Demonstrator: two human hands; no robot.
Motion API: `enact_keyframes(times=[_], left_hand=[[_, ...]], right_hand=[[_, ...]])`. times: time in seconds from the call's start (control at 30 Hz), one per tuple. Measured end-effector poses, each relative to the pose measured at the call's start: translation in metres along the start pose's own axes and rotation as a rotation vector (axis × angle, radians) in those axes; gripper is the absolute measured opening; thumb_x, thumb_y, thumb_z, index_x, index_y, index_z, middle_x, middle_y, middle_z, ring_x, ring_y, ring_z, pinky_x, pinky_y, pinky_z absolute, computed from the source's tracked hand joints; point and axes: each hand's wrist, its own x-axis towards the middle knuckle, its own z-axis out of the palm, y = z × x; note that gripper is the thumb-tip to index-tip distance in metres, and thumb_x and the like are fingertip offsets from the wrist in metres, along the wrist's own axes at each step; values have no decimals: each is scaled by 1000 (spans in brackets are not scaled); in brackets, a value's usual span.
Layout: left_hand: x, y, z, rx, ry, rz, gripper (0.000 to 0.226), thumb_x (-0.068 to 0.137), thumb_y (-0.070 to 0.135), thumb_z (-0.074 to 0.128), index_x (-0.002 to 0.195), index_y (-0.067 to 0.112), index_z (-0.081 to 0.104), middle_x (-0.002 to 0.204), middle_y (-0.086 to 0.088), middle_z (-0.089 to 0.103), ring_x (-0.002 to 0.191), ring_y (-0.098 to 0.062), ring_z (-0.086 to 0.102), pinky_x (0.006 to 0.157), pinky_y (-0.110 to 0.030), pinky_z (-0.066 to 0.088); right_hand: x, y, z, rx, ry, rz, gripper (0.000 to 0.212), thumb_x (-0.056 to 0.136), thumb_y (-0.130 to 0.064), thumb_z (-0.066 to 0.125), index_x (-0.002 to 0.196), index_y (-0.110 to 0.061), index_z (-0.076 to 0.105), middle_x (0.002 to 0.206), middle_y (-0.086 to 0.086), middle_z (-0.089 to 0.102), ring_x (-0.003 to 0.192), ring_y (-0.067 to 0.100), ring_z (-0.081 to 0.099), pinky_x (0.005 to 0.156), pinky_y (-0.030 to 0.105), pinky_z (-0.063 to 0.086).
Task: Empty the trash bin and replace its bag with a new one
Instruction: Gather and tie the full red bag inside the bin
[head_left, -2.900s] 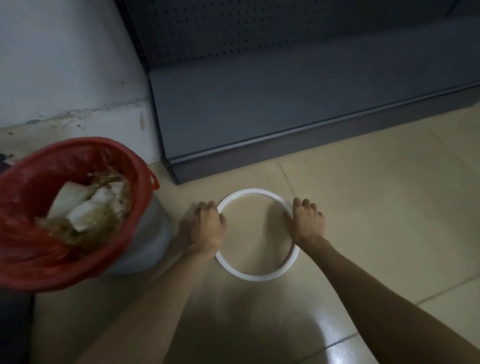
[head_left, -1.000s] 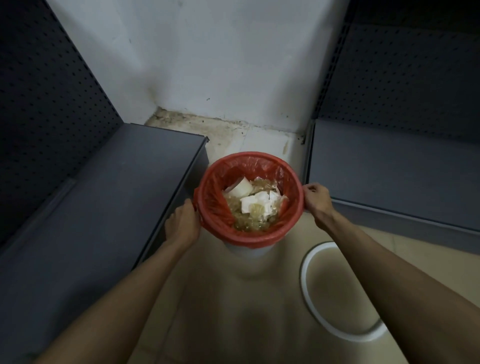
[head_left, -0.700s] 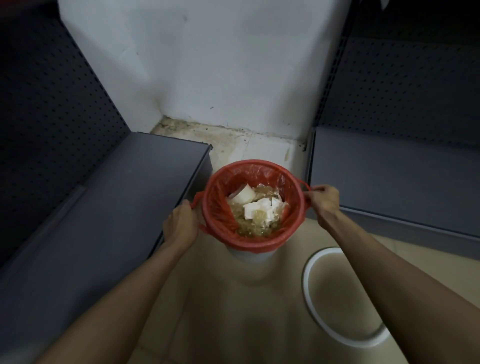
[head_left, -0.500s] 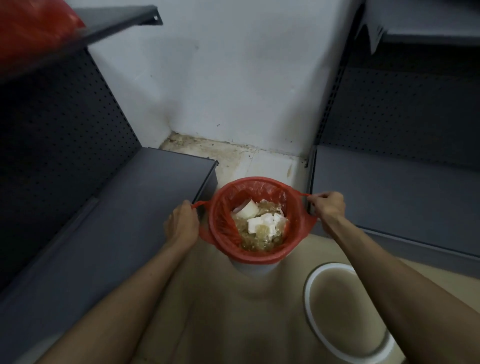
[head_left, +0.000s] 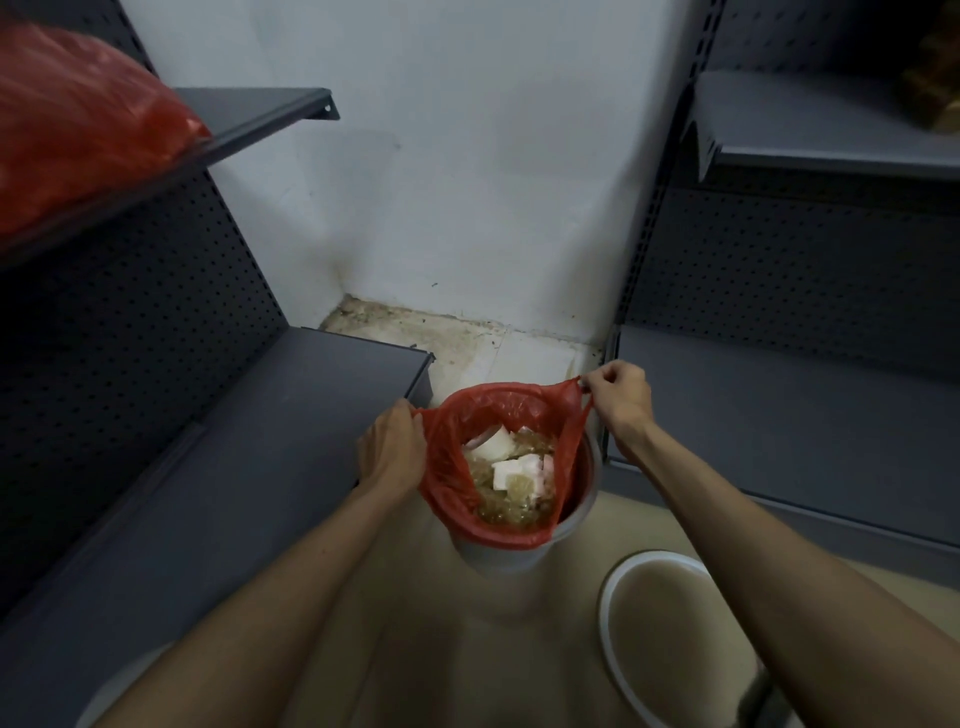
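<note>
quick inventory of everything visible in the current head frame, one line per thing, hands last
trash bag: 1, red, in the bin, its far edges pulled up off the rim, near edge over it
trash: white scraps and yellowish mess, inside the bag
bin: 1, grey, on the floor between the shelving units
ring: 1, white, flat on the floor right of the bin
red bundle: 1, on the upper left shelf
shelving units: 2, dark grey, left and right
wall: white, stained at its foot
floor: beige tile
left hand: grips the bag's left edge
right hand: pinches the bag's right corner
</note>
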Motion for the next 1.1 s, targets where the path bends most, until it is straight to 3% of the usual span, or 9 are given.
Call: enact_keyframes(times=[0.1,0.2,0.23,0.47,0.57,0.67,0.77,0.9,1.1], left_hand=[[0,1,-1,-8,-1,-7,23,104,24,40,101,10,58,102,-11,65,91,-30,63,82,-44,52],[-2,-2,-3,-9,6,-21,23,104,23,40,99,10,58,99,-10,66,88,-29,63,80,-44,53],[-2,-3,-4,-13,9,-28,23,104,23,40,98,11,58,98,-10,65,88,-30,63,80,-44,53],[1,-5,-9,-176,14,-81,22,104,20,38,95,8,54,95,-15,64,84,-32,62,75,-45,53],[6,2,-15,-224,66,-117,23,105,21,35,95,9,51,94,-13,61,78,-24,54,68,-38,44],[9,10,-24,-277,90,-118,24,104,21,34,100,7,53,97,-14,61,85,-27,55,76,-43,49],[9,19,-33,-325,130,-66,25,104,21,36,100,6,56,95,-13,62,86,-28,57,77,-42,49],[10,33,-43,-402,152,27,24,102,20,40,96,6,59,88,-8,62,83,-26,59,72,-40,50],[19,49,-48,-522,124,102,18,95,22,54,86,12,64,72,3,60,66,-6,54,57,-24,41]], right_hand=[[-1,-8,4,35,-21,-34,16,89,-7,59,73,-9,57,79,14,71,72,21,68,66,36,57],[-5,-13,8,69,-58,-75,26,91,-4,58,68,-12,50,61,1,65,51,0,66,46,15,51],[-7,-14,9,74,-70,-78,27,92,-2,58,68,-13,49,59,-1,64,48,0,65,44,15,50],[-14,-18,8,68,-59,-102,23,91,-6,60,71,-11,50,81,14,70,50,7,65,51,30,54],[-14,-24,8,80,-41,-106,18,91,-11,62,75,-6,55,87,22,70,60,23,64,65,43,56],[-17,-27,10,88,-45,-102,19,90,-13,64,74,-6,56,79,17,65,75,39,66,74,49,57],[-24,-27,15,99,-65,-94,19,88,-17,64,72,-10,55,72,5,63,73,31,66,75,47,56],[-32,-25,24,150,-108,-90,19,91,-16,62,80,0,61,88,9,73,77,21,69,70,44,56],[-34,-26,30,259,-77,-55,19,90,-15,67,83,2,69,86,10,73,69,14,62,69,33,54]])
